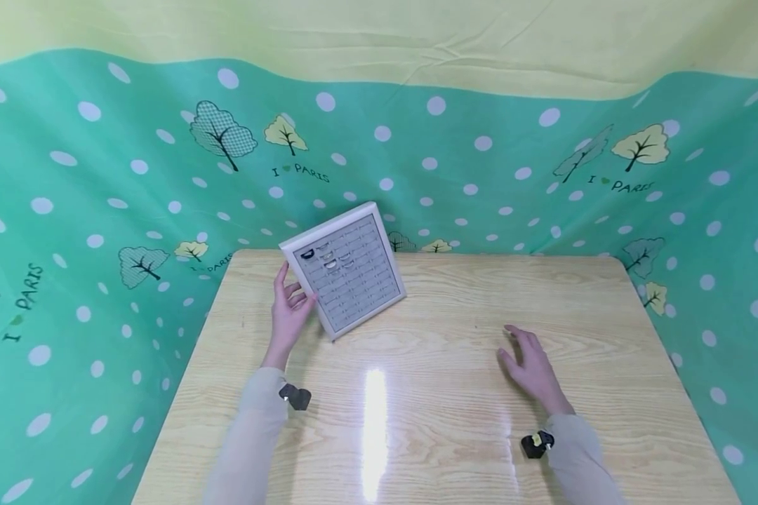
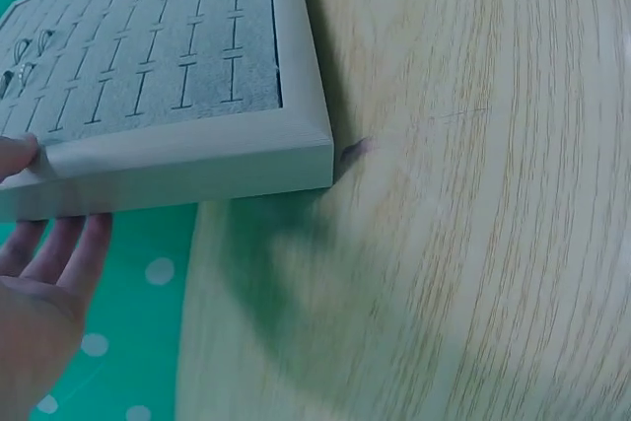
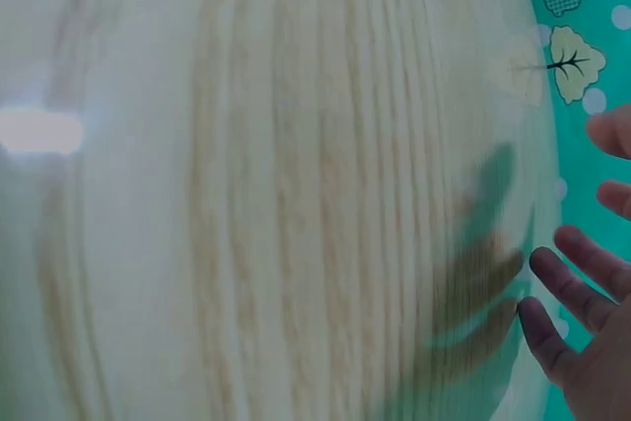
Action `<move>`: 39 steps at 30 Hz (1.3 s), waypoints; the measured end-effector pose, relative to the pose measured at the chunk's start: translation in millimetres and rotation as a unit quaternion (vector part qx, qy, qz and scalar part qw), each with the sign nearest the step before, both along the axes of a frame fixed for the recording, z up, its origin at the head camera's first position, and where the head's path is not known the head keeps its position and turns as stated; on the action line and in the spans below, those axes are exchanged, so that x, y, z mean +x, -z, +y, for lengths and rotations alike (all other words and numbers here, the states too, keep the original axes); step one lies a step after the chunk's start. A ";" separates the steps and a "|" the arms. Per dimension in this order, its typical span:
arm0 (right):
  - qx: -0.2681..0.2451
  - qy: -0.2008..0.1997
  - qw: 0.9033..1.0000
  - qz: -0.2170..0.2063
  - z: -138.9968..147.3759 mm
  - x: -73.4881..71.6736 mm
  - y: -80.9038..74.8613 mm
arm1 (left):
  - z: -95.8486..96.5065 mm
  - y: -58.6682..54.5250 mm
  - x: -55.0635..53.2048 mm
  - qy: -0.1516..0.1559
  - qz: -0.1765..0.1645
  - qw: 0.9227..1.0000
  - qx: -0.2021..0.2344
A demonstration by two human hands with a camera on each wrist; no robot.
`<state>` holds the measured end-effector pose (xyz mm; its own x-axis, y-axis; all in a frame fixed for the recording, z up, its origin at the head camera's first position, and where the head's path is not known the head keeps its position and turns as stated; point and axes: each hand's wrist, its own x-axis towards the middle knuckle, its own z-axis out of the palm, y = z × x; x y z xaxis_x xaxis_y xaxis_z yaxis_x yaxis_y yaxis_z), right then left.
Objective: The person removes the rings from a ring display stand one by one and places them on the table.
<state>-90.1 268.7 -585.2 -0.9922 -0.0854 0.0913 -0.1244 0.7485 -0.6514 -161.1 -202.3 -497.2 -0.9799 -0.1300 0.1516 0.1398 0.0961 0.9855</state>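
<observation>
A ring display tray (image 1: 388,242) with a pale frame and grey slotted padding is tilted up at the back left of the table. My left hand (image 1: 287,315) grips its left side, the thumb on the front of the frame and the other fingers behind it. Several rings (image 1: 331,265), one of them dark, sit in the slots near the tray's upper left corner. In the left wrist view the tray's corner (image 2: 320,150) is close over the tabletop. To the right, my right hand (image 1: 533,372) is over the table with its fingers spread and nothing in them.
The wooden table (image 1: 455,435) has a glossy top with bright light reflections. A green dotted cloth (image 1: 480,168) printed with trees hangs behind it and along both sides. A small black camera is strapped to each wrist.
</observation>
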 end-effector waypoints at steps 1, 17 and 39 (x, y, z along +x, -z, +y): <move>-0.003 0.000 1.000 0.001 -0.6 0.1 0.6 | 0.5 0.0 -0.2 -0.001 0.002 1.000 0.005; -0.050 -0.022 0.997 0.045 -25.6 -15.9 -10.7 | 8.5 4.8 -10.3 0.074 -0.002 0.997 0.019; -0.154 -0.073 0.983 0.075 -112.5 -72.2 -53.0 | 10.7 30.0 -18.2 0.090 -0.032 0.995 0.001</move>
